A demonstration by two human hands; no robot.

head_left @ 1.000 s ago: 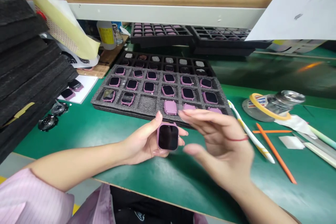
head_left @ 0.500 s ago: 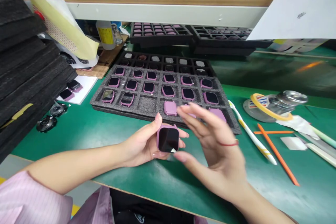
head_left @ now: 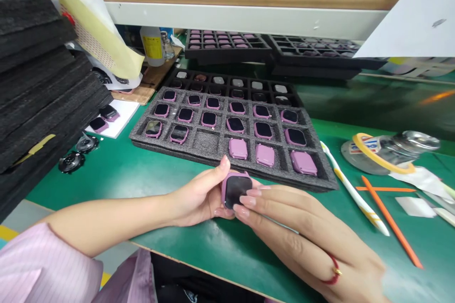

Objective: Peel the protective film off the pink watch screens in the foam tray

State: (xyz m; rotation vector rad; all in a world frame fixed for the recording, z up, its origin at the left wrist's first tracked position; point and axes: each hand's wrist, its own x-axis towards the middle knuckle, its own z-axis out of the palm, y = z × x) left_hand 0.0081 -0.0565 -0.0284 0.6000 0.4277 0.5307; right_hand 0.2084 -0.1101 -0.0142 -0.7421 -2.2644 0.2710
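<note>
A smartwatch case (head_left: pixel 237 189) with a pink-purple frame and a black screen rests in my left hand (head_left: pixel 202 194). My left thumb presses on its left edge, and the other fingers are behind it. My right hand (head_left: pixel 305 232) lies across from the right, back upward, its fingers stretched out and the fingertips touching the lower right of the screen. Its thumb is hidden. A red ring with a gold bead is on one finger. Just behind is a grey foam tray (head_left: pixel 206 144) of similar watch cases, most screen up, with three pink ones (head_left: pixel 265 155) back up in the front row.
At right lie a toothbrush (head_left: pixel 355 194), an orange stick (head_left: pixel 391 222), a white pad (head_left: pixel 415 206) and a glass bottle (head_left: pixel 377 151) with a yellow band. Stacked black foam (head_left: pixel 31 71) stands left, near loose round watch parts (head_left: pixel 71 162). More trays (head_left: pixel 231 54) sit behind.
My right hand has swung from raised and spread beside the watch to lying over its lower right, fingertips on the screen. The view has shifted slightly left. My left hand keeps its hold.
</note>
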